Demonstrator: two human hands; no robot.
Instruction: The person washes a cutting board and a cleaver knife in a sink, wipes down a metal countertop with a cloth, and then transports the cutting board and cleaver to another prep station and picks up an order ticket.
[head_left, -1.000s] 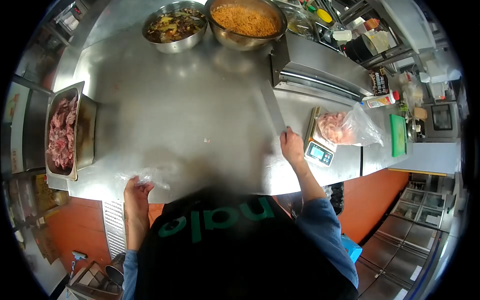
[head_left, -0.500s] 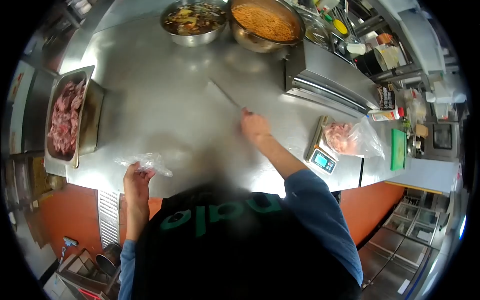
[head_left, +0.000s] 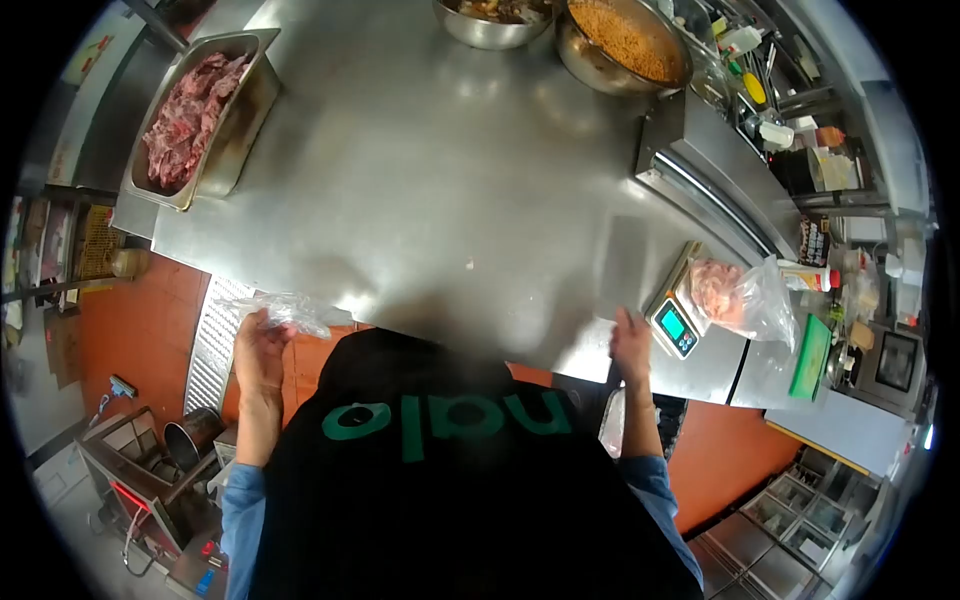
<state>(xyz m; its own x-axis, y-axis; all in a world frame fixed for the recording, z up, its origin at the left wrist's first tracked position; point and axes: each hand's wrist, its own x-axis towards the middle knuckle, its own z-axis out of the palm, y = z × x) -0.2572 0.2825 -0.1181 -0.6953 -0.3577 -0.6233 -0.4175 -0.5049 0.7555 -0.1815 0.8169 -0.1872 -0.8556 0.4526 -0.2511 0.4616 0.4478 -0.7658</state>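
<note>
A crumpled clear plastic bag (head_left: 290, 312) is pinched in my left hand (head_left: 262, 352), just off the table's front edge. My right hand (head_left: 630, 348) grips a cleaver (head_left: 625, 262) at the front edge of the steel table. Its broad grey blade points away from me. Close to the right of that hand is a digital scale (head_left: 674, 326) with a lit display. A clear bag of raw meat (head_left: 722, 292) rests on the scale, its loose end draped to the right.
A deep steel pan of raw meat (head_left: 190, 125) stands at the far left. Two steel bowls, one holding orange-brown crumbs (head_left: 622, 42), are at the back. A long steel box (head_left: 715, 170) lies behind the scale. A green cutting board (head_left: 811, 358) is at the right. A small scrap (head_left: 470, 264) lies mid-table.
My right hand has moved right and back toward me with the cleaver, whose blade now shows flat. My left hand still pinches the bag. The view has shifted.
</note>
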